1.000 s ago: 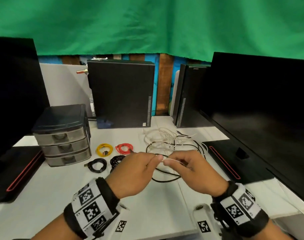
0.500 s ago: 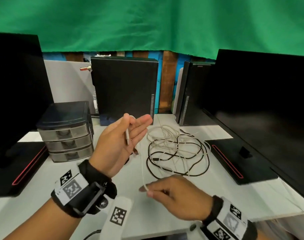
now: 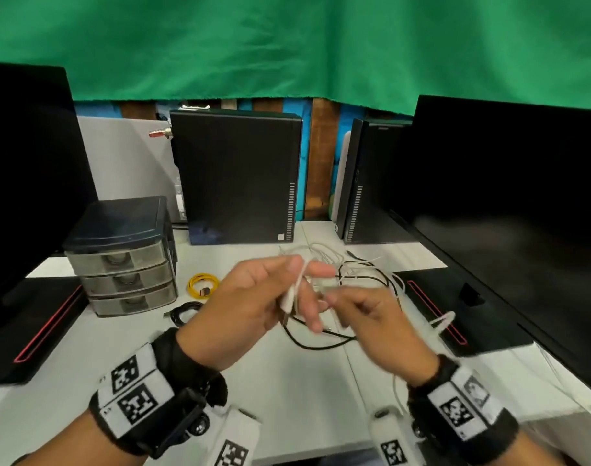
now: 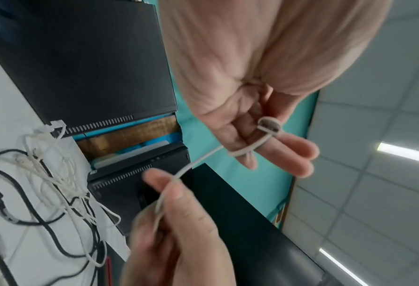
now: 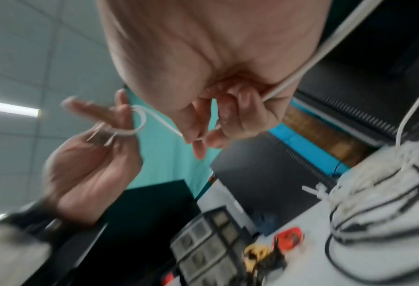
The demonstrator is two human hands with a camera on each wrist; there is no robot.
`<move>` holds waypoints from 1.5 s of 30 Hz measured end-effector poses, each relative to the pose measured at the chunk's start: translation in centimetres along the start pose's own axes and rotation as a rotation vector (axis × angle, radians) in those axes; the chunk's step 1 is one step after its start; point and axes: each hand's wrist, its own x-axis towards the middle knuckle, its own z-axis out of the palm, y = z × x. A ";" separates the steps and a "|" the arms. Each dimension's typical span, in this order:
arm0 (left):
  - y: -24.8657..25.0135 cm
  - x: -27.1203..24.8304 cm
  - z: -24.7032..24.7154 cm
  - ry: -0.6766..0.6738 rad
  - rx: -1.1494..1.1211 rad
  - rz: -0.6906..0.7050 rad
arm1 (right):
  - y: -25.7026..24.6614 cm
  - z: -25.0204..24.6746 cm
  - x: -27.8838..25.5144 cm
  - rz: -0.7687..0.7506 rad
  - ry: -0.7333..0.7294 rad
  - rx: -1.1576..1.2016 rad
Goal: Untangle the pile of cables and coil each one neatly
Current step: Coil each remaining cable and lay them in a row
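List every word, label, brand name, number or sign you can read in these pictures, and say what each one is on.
No text can be read in any view.
Wrist bands: black-and-white square marker patterns only, with no letters or numbers.
Black computer tower: a small sticker at its lower front corner, too small to read.
Second tower: a faint mark near its top edge, too blurred to read.
Drawer unit: no label shows.

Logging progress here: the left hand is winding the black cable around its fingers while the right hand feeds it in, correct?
Not quite. The cable looped on the left hand is white, not black, as the left wrist view shows; the black cable lies on the table. The right hand does feed it.
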 end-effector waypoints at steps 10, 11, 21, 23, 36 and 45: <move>-2.0 0.3 -2.1 0.048 0.858 0.075 | -4.8 0.4 -2.5 -0.171 -0.333 -0.130; -2.0 0.2 -2.1 -0.033 0.810 0.009 | -4.9 -0.3 -2.2 -0.181 -0.288 -0.121; 0.5 -0.5 -1.1 -0.223 0.212 -0.151 | -3.1 -2.7 -0.2 -0.249 0.074 -0.031; 1.1 -0.7 -0.8 -0.198 0.082 -0.098 | -2.7 -2.2 -0.1 -0.251 0.070 -0.059; -2.9 0.6 -3.8 0.170 1.052 0.237 | -2.8 0.9 -1.8 -0.246 -0.210 -0.430; -3.4 0.3 -4.4 -0.174 1.268 0.024 | -0.5 -4.0 0.4 -0.327 0.048 -0.842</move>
